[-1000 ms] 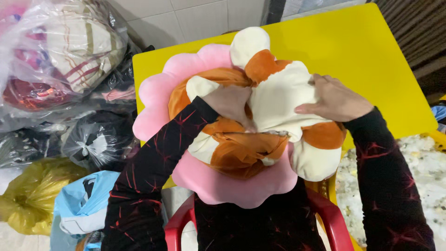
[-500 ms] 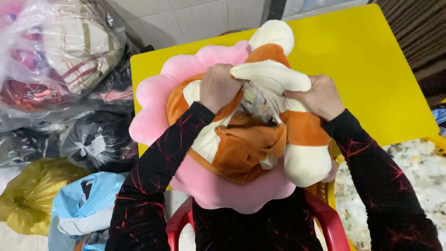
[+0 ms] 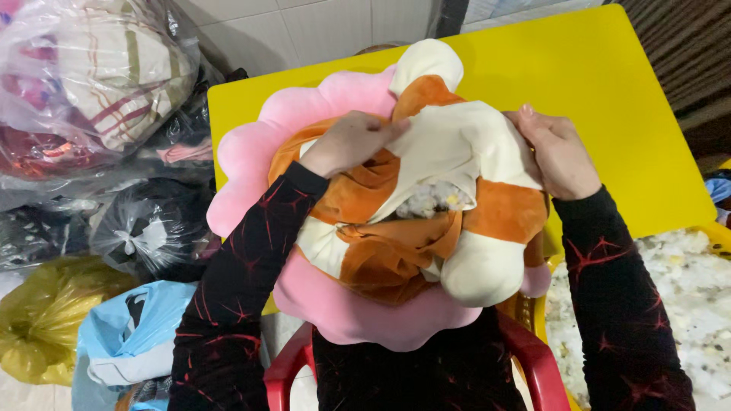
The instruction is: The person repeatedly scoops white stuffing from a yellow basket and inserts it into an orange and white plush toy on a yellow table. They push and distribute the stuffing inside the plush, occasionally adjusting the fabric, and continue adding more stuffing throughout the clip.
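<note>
My left hand [image 3: 352, 141] lies flat with fingers pressed together on the top of the orange and cream cushion [image 3: 426, 205], fingertips pushing into a fold of cream fabric; my right hand [image 3: 557, 152] cups the cushion's far edge, fingers curled against the cloth. The cushion sits on a pink flower-shaped cushion [image 3: 304, 122], which rests partly on the yellow table [image 3: 609, 84] and partly over my lap above the red chair [image 3: 293, 365]. Between my hands an opening gapes, and stuffing [image 3: 430, 199] shows through it. I judge the risk lies there: if I press too hard on either side, filling could squeeze out of the gap, or the loose orange cloth could bunch unevenly. The pile also overhangs the table edge, so a shove could tip it toward me. Plastic bags [image 3: 99, 91] crowd the left; loose white filling [image 3: 678, 297] lies in a yellow tub at right.
</note>
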